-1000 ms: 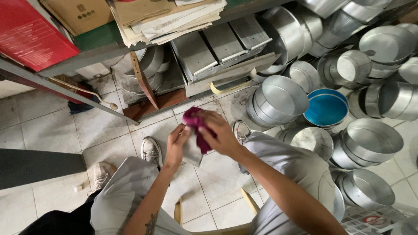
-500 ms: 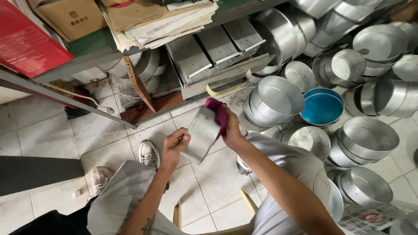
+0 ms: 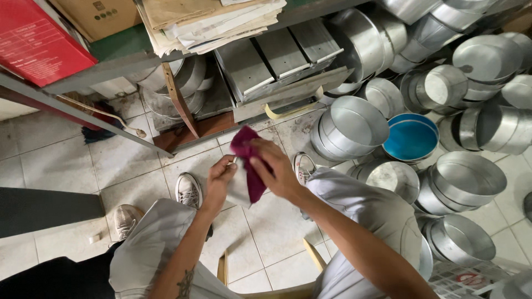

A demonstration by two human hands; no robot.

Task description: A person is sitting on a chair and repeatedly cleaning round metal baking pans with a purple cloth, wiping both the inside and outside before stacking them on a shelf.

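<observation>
While left hand [image 3: 220,181] steadies tin [image 3: 238,188] (edge-on), cloth [image 3: 249,160] wipes

White tiled floor [image 3: 61,166], grimy near the shelving. Grey metal shelf [image 3: 111,66] bearing a red box [image 3: 39,41], a cardboard carton [image 3: 94,14] and stacked papers [image 3: 210,22]. Round metal pans [image 3: 354,124] stacked on the floor; one blue-lined pan [image 3: 411,138].

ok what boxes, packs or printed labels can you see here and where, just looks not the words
Red box: top left shelf, flat, rectangular, red with small white print.
Cardboard box: beside it on the same shelf, brown with a dark printed mark.
Paper stack: top centre shelf, brown and white sheets overhanging the edge.
Printed sheet: bottom right floor, white with red and black print.
</observation>
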